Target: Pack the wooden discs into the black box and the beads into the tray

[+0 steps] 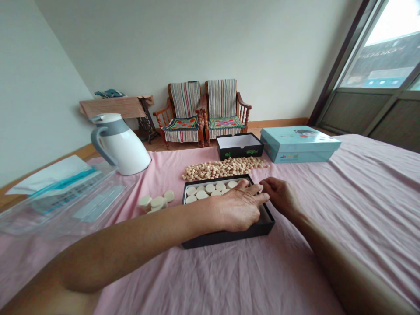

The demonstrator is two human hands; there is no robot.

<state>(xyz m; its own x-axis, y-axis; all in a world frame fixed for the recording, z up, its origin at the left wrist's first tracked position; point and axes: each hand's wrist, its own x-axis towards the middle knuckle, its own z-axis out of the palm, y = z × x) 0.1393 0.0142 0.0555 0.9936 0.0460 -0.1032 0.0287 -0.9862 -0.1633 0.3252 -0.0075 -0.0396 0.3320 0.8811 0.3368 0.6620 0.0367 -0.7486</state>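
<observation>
We see the left hand (pixel 241 206) extended over a black rectangular cardboard box (pixel 226 238) part-filled with round cream discs (pixel 210 189), fingers loosely spread; the right hand (pixel 281 197), fingers curled narrow, lies at the box's right rim. We cannot tell whether either grips anything. The left forearm (pixel 147 236), we judge, could topple the pile of loose cream discs (pixel 157 202) if swept forward.

The left hand (pixel 242 208) reaches over a black box (pixel 226 239) holding rows of pale round discs (pixel 210 188), its fingers near those of the right hand (pixel 282 194) at the box's right edge; more discs (pixel 159 202) sit on the pink cloth (pixel 229 280), small beige pieces (pixel 223 169) lie heaped behind, and farther off stand a white jug (pixel 127 151), a light-blue box (pixel 298 144) and two chairs (pixel 223 98)
</observation>
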